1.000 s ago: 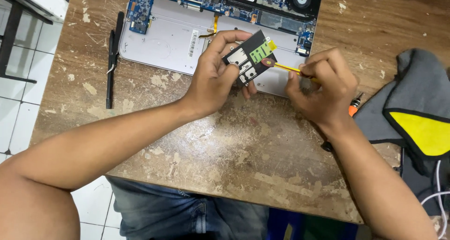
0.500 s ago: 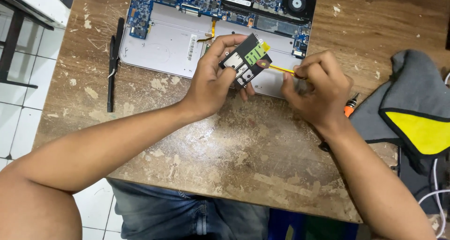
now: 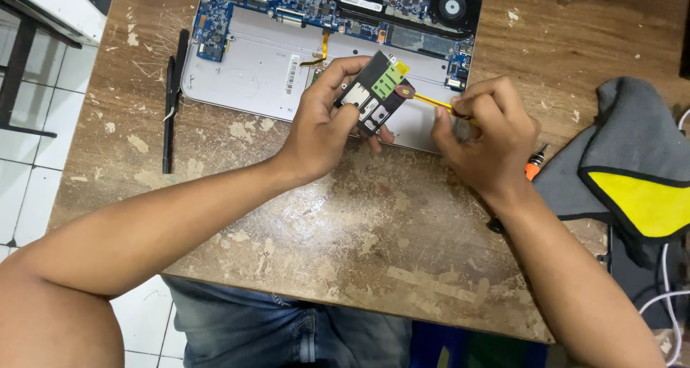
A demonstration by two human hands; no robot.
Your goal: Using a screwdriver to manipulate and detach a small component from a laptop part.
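So nearest the camera it's just the worn wooden table, paint flaking along its front edge, with both forearms reaching over it. Left hand is pinching a small black circuit board between thumb and fingers, held up off the table around the middle. Its long axis runs diagonal, upper end tipped toward the far right corner. Right hand is closed around a thin yellow tool, which lies nearly level, tip pointing left and touching the board's right edge. Just behind, an opened laptop sits at the far edge. 1 black pry tool lies lengthwise by the left edge, and a grey and yellow cloth sits at the right edge.
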